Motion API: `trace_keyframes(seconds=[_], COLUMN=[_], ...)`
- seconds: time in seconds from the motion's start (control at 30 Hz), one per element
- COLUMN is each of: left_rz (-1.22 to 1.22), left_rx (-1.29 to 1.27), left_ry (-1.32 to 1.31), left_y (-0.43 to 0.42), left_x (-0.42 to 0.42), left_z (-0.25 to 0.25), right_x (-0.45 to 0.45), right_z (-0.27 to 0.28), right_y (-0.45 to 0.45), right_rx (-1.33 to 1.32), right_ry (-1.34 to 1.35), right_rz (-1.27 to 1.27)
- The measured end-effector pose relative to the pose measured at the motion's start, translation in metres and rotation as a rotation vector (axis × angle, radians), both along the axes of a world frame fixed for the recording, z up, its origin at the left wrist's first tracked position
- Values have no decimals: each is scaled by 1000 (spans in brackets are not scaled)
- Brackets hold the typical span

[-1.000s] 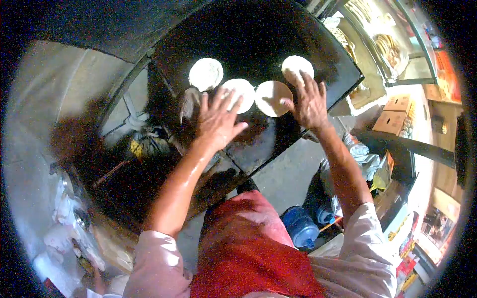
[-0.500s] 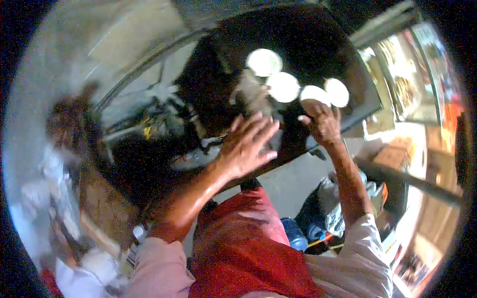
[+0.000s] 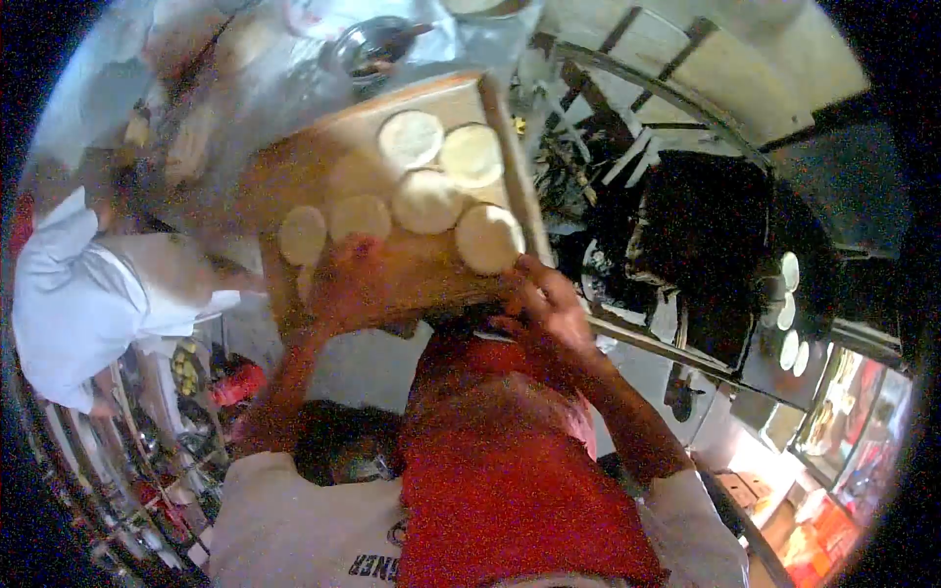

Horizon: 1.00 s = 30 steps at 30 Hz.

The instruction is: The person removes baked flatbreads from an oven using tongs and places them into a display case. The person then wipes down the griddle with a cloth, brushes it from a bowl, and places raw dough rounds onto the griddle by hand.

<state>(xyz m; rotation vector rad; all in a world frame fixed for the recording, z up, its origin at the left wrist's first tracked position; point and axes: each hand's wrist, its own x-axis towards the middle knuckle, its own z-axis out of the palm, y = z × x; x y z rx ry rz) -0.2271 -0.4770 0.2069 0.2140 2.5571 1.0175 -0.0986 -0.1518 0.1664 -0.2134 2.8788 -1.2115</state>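
Several flat rounds of dough lie on a wooden board (image 3: 421,284) in front of me. My right hand (image 3: 554,309) is at the board's near right corner, its fingers closed at the edge of the nearest dough round (image 3: 488,238). My left hand (image 3: 348,284) is over the board's near left part, just below another dough round (image 3: 360,218). Motion and shadow smear its fingers, so their grip is hidden. Farther back on the board are a pale dough round (image 3: 411,139) and a yellowish one (image 3: 471,155).
Right of the board stands a dark stove with a black griddle (image 3: 774,333), where several white rounds (image 3: 788,312) lie. Behind the board is a metal bowl (image 3: 377,49). A person in white (image 3: 88,294) is at the left, beside a rack (image 3: 137,441) of goods.
My view and body have turned left from the griddle to the wooden board. Both hands have left the griddle and are now at the board. The white rounds remain on the griddle.
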Motion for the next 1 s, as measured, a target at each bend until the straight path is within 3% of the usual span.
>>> trace_keyframes(seconds=[0.03,0.1,0.13,0.2,0.27,0.3,0.33,0.4,0.43,0.47,0.53,0.57,0.6,0.63,0.67,0.73,0.77,0.83,0.9,1.0], left_rz=[77,-4,-91,-137,-234,-291,-347,-455,-510,-566,-665,-676,-533,-377,-385,203,197,-64,-134,-260], left_rx=[-241,-258,-280,-204,-139,-184,-233,-306,-322,-328,-304,-311,-100,109,103,401,394,-86,-151,-285], left_ry=[65,150,236,268,340,352,360,355,346,334,273,268,-24,-312,-312,-206,-211,320,304,261], left_y=[-24,-50,-57,-48,-36,-29,-25,-23,-23,-24,-26,-31,-33,-32,-38,-60,-69,-73,-63,-52], left_x=[-21,-54,-64,-88,-102,-108,-114,-122,-127,-130,-128,-126,-120,-118,-122,-127,-129,-134,-143,-146], left_z=[4,17,16,5,-10,-19,-26,-36,-38,-42,-34,-28,-3,10,-5,-39,-44,-16,8,13], right_x=[-20,-66,-86,-131,-144,-144,-148,-157,-157,-164,-175,-173,-172,-171,-172,-167,-164,-158,-159,-153], right_z=[-9,-24,13,6,-29,-76,-51,-3,-24,-32,-29,-26,-16,-7,0,6,11,52,97,25], right_y=[-23,-67,-82,-91,-97,-95,-105,-122,-117,-112,-111,-108,-113,-117,-120,-125,-126,-124,-118,-106], right_rx=[10,-56,-422,-230,-133,-465,-453,-418,-361,-364,-165,-204,-214,-230,-243,-113,28,-101,-293,-386], right_ry=[-11,112,-352,-491,-416,-306,-310,-571,-336,-334,-578,-586,-588,-425,-261,-203,-137,-271,-512,-301], right_rz=[9,68,-152,-249,-353,-460,-455,-634,-554,-554,-548,-497,-508,-469,-428,-355,-275,-154,-13,-71])
